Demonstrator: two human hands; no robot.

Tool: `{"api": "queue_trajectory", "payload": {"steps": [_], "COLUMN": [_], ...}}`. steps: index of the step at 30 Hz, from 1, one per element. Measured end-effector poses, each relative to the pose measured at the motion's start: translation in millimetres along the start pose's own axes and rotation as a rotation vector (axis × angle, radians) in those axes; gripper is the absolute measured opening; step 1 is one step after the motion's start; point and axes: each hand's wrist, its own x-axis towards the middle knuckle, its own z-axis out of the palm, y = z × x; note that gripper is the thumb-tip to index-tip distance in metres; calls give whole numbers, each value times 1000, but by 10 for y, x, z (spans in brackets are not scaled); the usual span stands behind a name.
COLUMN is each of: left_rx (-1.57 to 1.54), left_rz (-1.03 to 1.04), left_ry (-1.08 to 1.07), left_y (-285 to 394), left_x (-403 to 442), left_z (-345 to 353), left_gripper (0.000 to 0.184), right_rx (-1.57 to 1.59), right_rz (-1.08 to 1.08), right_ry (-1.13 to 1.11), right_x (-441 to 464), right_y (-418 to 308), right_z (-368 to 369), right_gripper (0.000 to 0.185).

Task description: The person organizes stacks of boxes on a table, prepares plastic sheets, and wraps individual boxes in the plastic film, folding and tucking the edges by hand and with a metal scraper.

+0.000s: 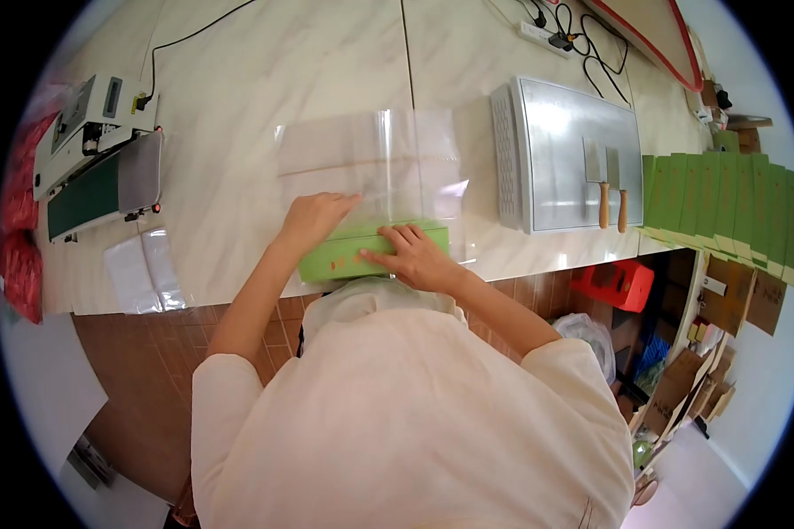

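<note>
A long green box (335, 263) lies at the table's front edge, close to my body. Beyond it a clear plastic film (370, 167) is spread on the table and reaches the box's far side. My left hand (319, 219) is at the far left end of the box, its fingers closed together at the film; the fingertips are partly hard to make out. On the top of the box rests my right hand (415, 258), thumb and fingers apart and pointing left.
A machine with a green belt (84, 201) stands at the left, near folded clear bags (146, 271). To the right, a metal box (573, 154) carries two wooden-handled scrapers (604, 203). Several green boxes (723, 203) stand in a row farther right. A power strip (545, 40) with cables lies behind.
</note>
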Motion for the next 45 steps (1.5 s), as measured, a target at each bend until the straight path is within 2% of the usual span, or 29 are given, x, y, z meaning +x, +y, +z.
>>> {"api": "queue_trajectory", "payload": {"steps": [7,9,15,21,25,27,30,34,38,40,41,42,44,45], "left_rx": [-15,49,58,46,83,82,19,20,58,70,59,47,44,39], "left_rz": [20,101,111,112,98,68,76,84,78,74,74,72,68,73], "left_ry": [202,292,384,417,468,399,404,371,375,369,376,382,383,387], "left_y": [-17,-106,-98,-39,14,27,91,83,63,59,61,65,64,62], "left_x": [-154,-186,-329,-487,-560,-623,-675,-704,-713,-716,-715,-718,-713,-717], "left_z": [-76,45,177,392,499,581,599,624,644,642,642,645,645,644], "left_gripper": [27,33,35,40,40,45,50,55,57,58,59,59,60,60], "right_rx": [1,29,-32,-189,-184,-183,-153,-126,-291,-271,-329,-321,-367,-397], "right_rz": [40,63,76,135,158,189,156,163,182,152,143,139,203,171], "right_ry": [73,101,203,282,344,394,432,402,296,194,217,215,118,203], "right_x": [265,296,250,114,126,140,188,263,417,447,468,449,421,374], "right_y": [145,187,70,-95,-168,-191,-211,-39,244,396,451,482,501,545], "right_z": [81,125,162,434,487,485,379,216,-10,-79,-91,-101,-182,-168], "right_gripper": [70,70,65,62,60,57,58,59,56,53,38,38,19,7]}}
